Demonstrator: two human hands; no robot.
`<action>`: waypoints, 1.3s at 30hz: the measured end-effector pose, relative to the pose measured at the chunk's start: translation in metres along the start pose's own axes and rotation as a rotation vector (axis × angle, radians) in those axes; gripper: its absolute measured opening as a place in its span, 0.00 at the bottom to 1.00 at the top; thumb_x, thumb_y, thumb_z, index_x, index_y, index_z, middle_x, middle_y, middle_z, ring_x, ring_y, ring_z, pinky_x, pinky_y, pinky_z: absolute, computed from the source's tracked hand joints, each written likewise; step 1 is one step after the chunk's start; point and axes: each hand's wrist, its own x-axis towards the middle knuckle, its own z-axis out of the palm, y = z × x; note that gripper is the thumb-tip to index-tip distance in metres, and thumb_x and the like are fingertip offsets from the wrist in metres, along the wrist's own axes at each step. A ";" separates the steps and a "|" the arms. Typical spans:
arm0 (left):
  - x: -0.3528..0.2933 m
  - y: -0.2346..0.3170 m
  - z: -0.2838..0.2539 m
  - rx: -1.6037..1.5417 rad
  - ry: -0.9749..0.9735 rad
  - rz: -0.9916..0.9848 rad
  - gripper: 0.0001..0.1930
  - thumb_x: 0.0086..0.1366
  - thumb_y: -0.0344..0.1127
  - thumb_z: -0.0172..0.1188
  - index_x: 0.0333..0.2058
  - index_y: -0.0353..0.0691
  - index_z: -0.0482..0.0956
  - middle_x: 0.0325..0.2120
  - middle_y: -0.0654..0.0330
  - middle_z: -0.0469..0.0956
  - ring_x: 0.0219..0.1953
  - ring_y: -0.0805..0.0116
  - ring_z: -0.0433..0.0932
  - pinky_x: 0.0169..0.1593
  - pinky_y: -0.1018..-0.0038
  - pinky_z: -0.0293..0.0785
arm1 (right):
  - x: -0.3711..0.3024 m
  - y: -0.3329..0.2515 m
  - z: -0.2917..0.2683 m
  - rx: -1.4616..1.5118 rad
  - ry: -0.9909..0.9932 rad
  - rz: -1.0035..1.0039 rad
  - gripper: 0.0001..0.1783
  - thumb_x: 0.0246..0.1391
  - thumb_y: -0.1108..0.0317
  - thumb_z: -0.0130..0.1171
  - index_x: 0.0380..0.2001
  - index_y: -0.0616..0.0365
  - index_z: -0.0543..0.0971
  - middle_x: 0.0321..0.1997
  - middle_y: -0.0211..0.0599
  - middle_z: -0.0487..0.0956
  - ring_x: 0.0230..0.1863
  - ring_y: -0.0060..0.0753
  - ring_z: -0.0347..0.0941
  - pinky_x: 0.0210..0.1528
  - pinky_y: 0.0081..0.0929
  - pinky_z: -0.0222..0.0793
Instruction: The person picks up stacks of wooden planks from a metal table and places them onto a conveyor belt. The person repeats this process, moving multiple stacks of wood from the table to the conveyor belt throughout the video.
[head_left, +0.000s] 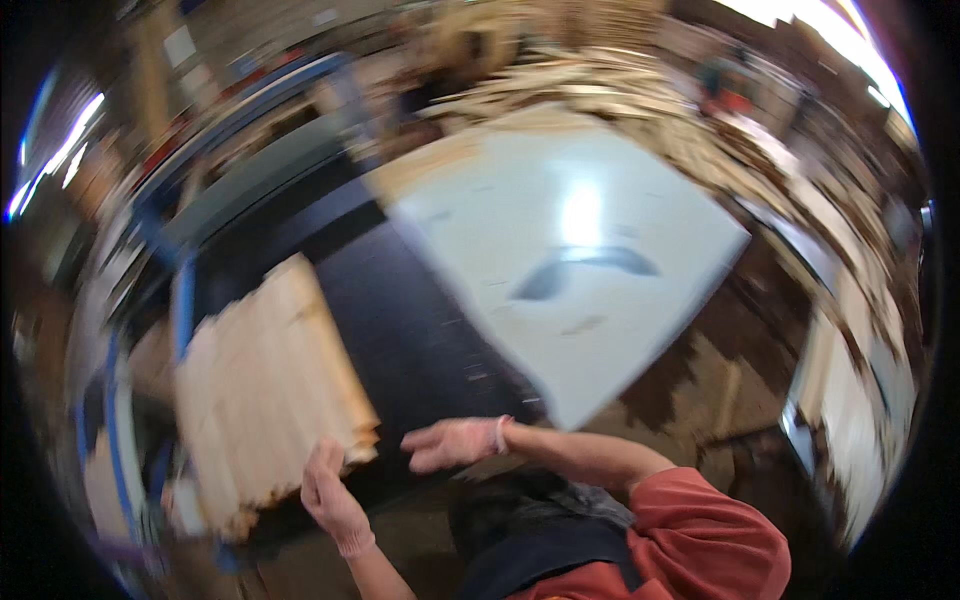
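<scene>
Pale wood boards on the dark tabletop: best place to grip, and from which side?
Probably the straight right-hand edge of the pale wood boards, coming from the right: it shows thickness and faces the dark tabletop, while the near end is jagged. Too blurred to tell if joined.

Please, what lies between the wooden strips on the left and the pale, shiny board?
In the head view, a dark, flat surface separates the wooden strips from the pale board; blur may hide small bits.
</scene>
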 end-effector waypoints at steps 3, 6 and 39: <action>-0.013 -0.026 0.093 -0.237 -0.367 -0.037 0.25 0.81 0.46 0.52 0.57 0.26 0.83 0.56 0.48 0.84 0.59 0.55 0.83 0.66 0.59 0.79 | -0.060 0.057 0.010 0.532 -0.023 0.040 0.39 0.73 0.51 0.61 0.78 0.61 0.66 0.45 0.26 0.79 0.42 0.20 0.74 0.46 0.27 0.75; -0.080 -0.023 0.173 -0.191 -0.672 -0.293 0.25 0.82 0.41 0.56 0.65 0.23 0.77 0.62 0.45 0.81 0.63 0.55 0.81 0.69 0.60 0.77 | -0.175 0.117 0.017 0.730 0.113 -0.251 0.26 0.74 0.52 0.61 0.63 0.59 0.80 0.37 0.22 0.74 0.35 0.19 0.70 0.38 0.24 0.72; -0.257 -0.218 0.930 0.568 -1.981 -0.356 0.24 0.75 0.41 0.66 0.61 0.29 0.82 0.40 0.64 0.84 0.35 0.77 0.77 0.40 0.76 0.74 | -0.612 0.491 0.070 1.168 2.235 0.902 0.49 0.66 0.41 0.62 0.75 0.70 0.63 0.74 0.66 0.71 0.77 0.57 0.67 0.78 0.39 0.61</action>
